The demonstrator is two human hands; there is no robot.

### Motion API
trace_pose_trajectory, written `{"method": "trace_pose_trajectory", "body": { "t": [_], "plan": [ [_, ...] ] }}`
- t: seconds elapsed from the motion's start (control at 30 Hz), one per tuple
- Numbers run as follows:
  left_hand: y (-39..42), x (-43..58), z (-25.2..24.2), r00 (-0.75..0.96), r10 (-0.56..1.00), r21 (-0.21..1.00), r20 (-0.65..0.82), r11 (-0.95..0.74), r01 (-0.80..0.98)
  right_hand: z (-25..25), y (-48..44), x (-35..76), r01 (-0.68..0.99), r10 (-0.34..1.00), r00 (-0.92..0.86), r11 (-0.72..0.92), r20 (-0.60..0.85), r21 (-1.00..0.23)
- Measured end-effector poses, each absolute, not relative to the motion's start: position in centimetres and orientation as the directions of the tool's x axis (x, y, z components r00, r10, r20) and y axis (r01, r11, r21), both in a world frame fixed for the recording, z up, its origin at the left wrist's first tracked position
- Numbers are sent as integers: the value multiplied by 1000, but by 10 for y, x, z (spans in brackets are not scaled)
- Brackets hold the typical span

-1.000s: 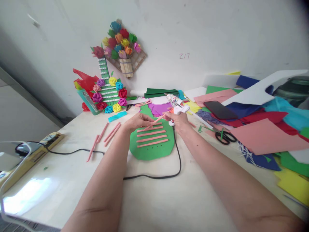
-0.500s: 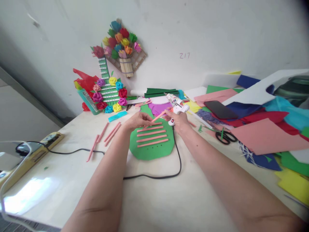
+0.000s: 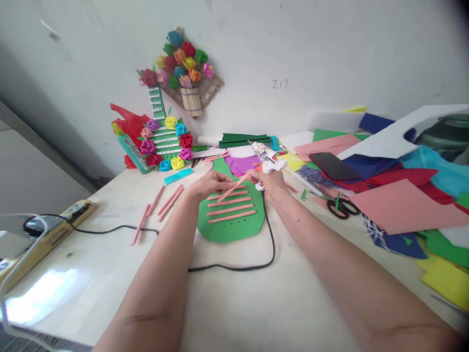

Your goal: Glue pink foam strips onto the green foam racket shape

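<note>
My left hand (image 3: 214,184) pinches a narrow pink paper strip (image 3: 234,188), tilted above a green paper cutout (image 3: 230,232). Several similar pink strips (image 3: 230,210) lie in parallel rows across the cutout, above a row of small dark dots. My right hand (image 3: 271,182) is closed around the handle of a white, pattern-printed glue gun (image 3: 274,165), its nozzle pointing away and to the left. The right fingertips are at the strip's upper end; whether they grip it is hard to see. A black cord (image 3: 273,239) runs from the handle.
Loose pink strips (image 3: 171,203) lie left of the cutout. A flower-trimmed paper guitar (image 3: 166,142) leans at the back left. Scissors (image 3: 343,208), a phone (image 3: 334,166) and coloured paper sheets (image 3: 406,208) crowd the right. A power strip (image 3: 75,210) sits at the left edge.
The held strip has shifted, and its lower end now extends further over the rows on the cutout. The hands have barely moved.
</note>
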State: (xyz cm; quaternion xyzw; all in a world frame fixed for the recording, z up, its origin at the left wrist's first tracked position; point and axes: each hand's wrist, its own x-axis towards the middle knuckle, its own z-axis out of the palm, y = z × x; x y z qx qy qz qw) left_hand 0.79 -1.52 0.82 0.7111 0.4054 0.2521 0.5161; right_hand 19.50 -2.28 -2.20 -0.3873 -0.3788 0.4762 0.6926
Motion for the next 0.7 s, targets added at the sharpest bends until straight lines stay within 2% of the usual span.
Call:
{"method": "trace_pose_trajectory", "body": {
  "t": [0.37, 0.53, 0.7],
  "plan": [
    [-15, 2, 13, 558, 828, 960, -54, -111, 257, -23, -24, 194, -351, 960, 207, 252, 188, -902],
    [-9, -12, 9, 439, 897, 995, 52, -84, 54, -24, -24, 197, -336, 971, 179, 210, 157, -918],
    [-2, -20, -3, 361, 932, 988, 29, 29, -152, -24, -27, 200, -256, 973, 153, 208, 173, -944]
  ]
}}
